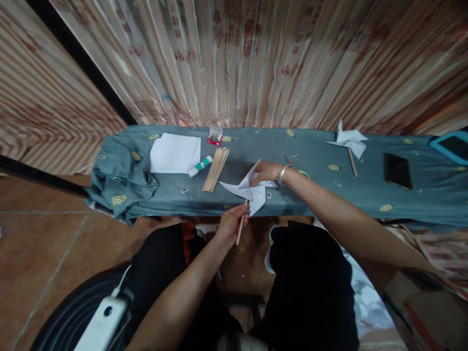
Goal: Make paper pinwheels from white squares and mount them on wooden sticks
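A white paper pinwheel [258,196] on a thin wooden stick [240,231] is in front of me at the table's near edge. My left hand [232,222] is closed round the stick just below the paper blades. From the right, my right hand [268,173], with a silver bangle at the wrist, reaches onto the pinwheel's blades; its fingers are bent at the paper near the middle. Part of the pinwheel is hidden behind those fingers. Left of it lies a row of wooden sticks [215,169], with a green and white glue stick [200,166] beside them.
White paper sheets [175,153] and a small red box [215,136] lie on the cloth-covered table [310,146]. To the right are another pinwheel [349,140], a black phone [398,170] and a blue-framed device [451,146]. A pleated curtain [248,63] hangs behind.
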{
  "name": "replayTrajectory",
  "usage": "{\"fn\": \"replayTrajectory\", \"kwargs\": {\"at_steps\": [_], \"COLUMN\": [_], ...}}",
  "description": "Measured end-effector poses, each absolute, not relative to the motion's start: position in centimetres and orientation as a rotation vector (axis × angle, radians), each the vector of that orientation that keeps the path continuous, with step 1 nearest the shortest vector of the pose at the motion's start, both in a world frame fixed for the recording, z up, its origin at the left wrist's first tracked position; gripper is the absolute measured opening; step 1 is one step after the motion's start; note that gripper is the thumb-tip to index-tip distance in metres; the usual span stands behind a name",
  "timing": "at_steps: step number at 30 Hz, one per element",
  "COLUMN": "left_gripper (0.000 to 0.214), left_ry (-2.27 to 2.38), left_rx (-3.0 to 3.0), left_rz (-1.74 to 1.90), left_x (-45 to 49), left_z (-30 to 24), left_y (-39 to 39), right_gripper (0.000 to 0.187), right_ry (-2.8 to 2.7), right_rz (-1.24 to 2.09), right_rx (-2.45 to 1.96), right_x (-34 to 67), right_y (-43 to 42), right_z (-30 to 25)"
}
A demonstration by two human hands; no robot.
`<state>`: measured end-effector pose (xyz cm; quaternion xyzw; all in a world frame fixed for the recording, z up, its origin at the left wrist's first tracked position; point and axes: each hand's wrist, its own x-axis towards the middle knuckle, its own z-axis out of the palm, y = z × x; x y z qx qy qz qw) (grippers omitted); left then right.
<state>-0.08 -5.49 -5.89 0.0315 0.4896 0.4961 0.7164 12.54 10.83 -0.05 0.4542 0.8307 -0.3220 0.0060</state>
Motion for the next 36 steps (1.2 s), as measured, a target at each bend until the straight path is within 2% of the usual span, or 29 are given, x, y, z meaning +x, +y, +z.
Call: {"fn": "replayTrajectory", "kwargs": {"at_steps": [17, 22, 26, 36], "left_gripper": [0.011, 0.009, 0.010, 0.010], "left_ry": [1.099, 1.100, 1.105, 1.112], "left_rx": [-0.046, -0.053, -0.061, -0.069], "left_rz": [1.102, 1.110, 1.116, 1.108], "left_x": [0.3, 0.4, 0.5, 0.6], "left_z": [-5.6, -5.8, -6.0, -5.9], "left_y": [-5.0, -5.0, -4.9, -4.8], "right_gripper": [0.028, 0.034, 0.036, 0.059], "right_ry": [2.475, 2.591, 2.911, 3.072], "right_rz": [-0.811, -0.581, -0.283, -0.343], "right_rx": [1.454, 1.676, 1.878, 1.629], "right_x": [13.0, 14.1, 12.8, 7.5], "right_y": [11.0, 10.1, 9.1, 10.0], "right_z": [0.6, 0.9, -0.1, -4.9]}}
